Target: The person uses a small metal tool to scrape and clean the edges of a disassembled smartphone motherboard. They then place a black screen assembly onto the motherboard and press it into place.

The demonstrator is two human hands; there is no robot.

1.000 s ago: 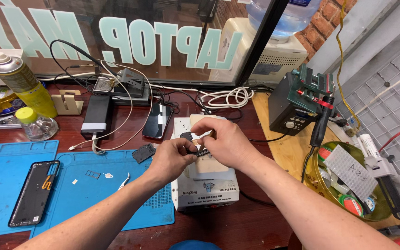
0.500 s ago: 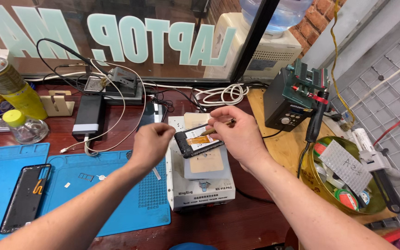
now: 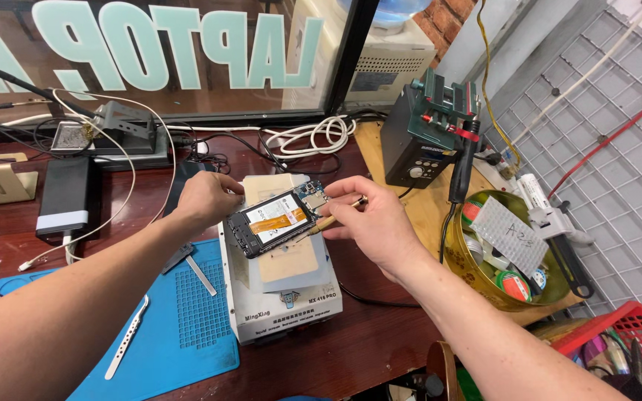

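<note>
At the nine o'clock edge a blue mat [image 3: 187,327] lies on the bench [image 3: 380,349], its far left part cut off by the frame; a pale spudger [image 3: 128,336] rests on it, and a black power bank [image 3: 66,197] with a white cable lies at about ten o'clock. Behind these a glass pane [image 3: 187,52] carries large pale green letters, cropped at top and left. The left hand [image 3: 206,199] is clenched on the left end of an opened phone [image 3: 275,220], its fingertips hidden behind the phone's edge. The phone sits near the picture's centre, tilted, its back off, showing an orange strip and a white label over dark innards; it is held just above a white heating plate [image 3: 284,297] with a tan pad on top and dark print on its front wall. The right hand [image 3: 369,223] grasps a thin wooden-handled tool [image 3: 334,217] whose tip meets the phone's upper right part; the exact contact spot is too small to make out. At one o'clock stands a black soldering station [image 3: 417,141] with a red-banded handle hanging beside it. At three o'clock a round yellow tin [image 3: 477,286] holds tape rolls, partly hidden under a white perforated card. A red basket [image 3: 633,327] is cut off at five o'clock.
</note>
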